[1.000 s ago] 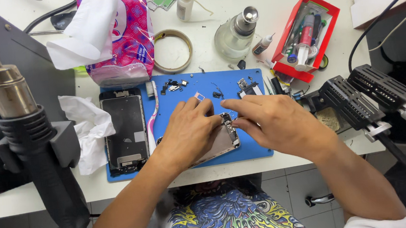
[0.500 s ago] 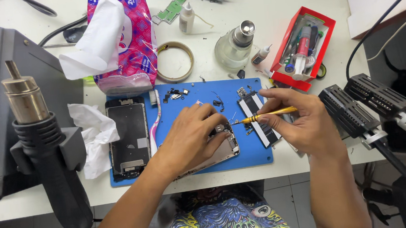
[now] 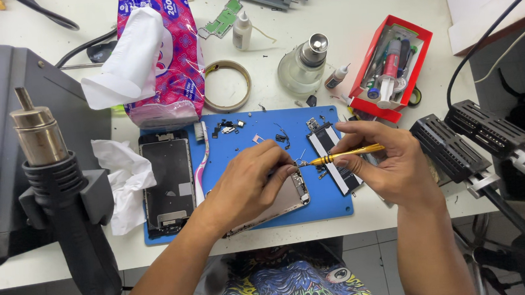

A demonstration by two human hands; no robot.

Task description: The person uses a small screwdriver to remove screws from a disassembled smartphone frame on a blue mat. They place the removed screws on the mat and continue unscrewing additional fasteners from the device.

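Screwdriver: yellow driver (image 3: pixel 346 154) lies nearly level in the right hand (image 3: pixel 387 169), tip down at the top edge of the open phone (image 3: pixel 278 200), right by the left fingertips.
Phone: lies tilted on the blue mat (image 3: pixel 255 126), near the front edge of the table (image 3: pixel 355 67), mostly hidden under the left hand (image 3: pixel 247 185).
Right hand: closed around the driver handle, thumb and forefinger pinching it, other fingers curled beneath.
Left hand: palm down on the phone, fingers bent and close together, tips pressing at the top edge; whether they pinch a small part there, I cannot tell.
Slip risk: the tip sits just beside the left fingertips, so a slip off the screw head could jab a finger or gouge the board.
Screw risk: tiny loose parts (image 3: pixel 227 128) lie scattered on the mat; a freed screw could roll off among them or off the front edge.
Shift risk: only the left hand pins the phone, so sideways push from the driver could skid it across the mat.
Nearby: screen (image 3: pixel 167 179) lies at the mat's left edge, battery (image 3: pixel 331 155) just under the driver, red tray (image 3: pixel 370 106) beyond the right hand, heat gun (image 3: pixel 55 180) well apart at left.
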